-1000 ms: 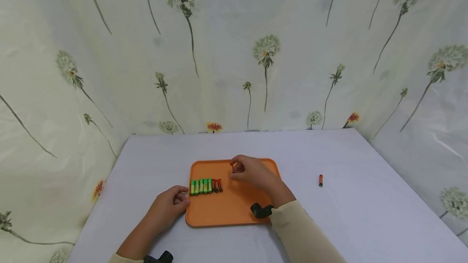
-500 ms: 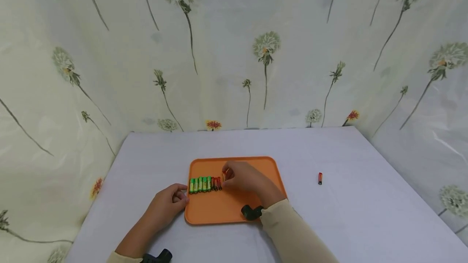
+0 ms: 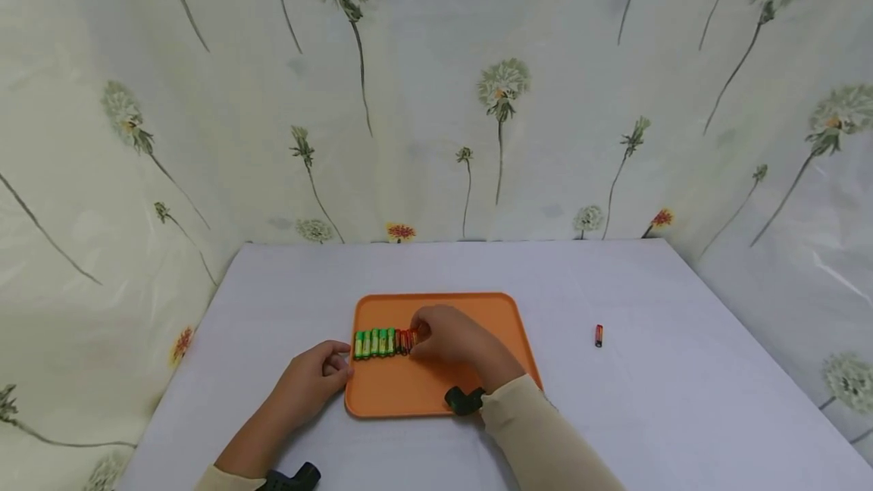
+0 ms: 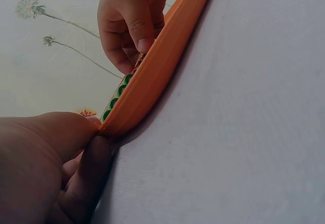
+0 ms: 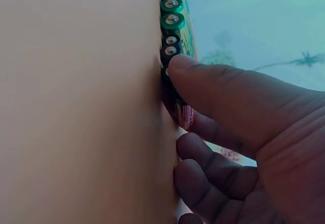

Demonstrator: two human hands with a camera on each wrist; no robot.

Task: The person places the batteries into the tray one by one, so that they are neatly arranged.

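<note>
An orange tray (image 3: 392,398) lies on the table, with a row of several green batteries (image 3: 374,343) along its left part and slimmer red-and-black batteries (image 3: 402,342) continuing the row rightward. At the row's right end, my right hand (image 3: 452,338) pinches a red-and-black battery (image 5: 186,116) between thumb and fingers, low over the tray and right beside its neighbour. In the head view the fingers partly hide that battery. My left hand (image 3: 314,376) holds the tray's left rim, thumb on top and a finger against the outer side, as the left wrist view shows.
One more red-and-black battery (image 3: 599,336) lies on the white tablecloth (image 3: 634,400) to the right of the tray. Behind the table hangs a flower-printed curtain (image 3: 409,97). Each wrist wears a black camera mount (image 3: 464,400).
My right hand has moved left and slightly down, carrying the red-and-black battery from above the middle of the tray to the row's end. My left hand stays at the rim.
</note>
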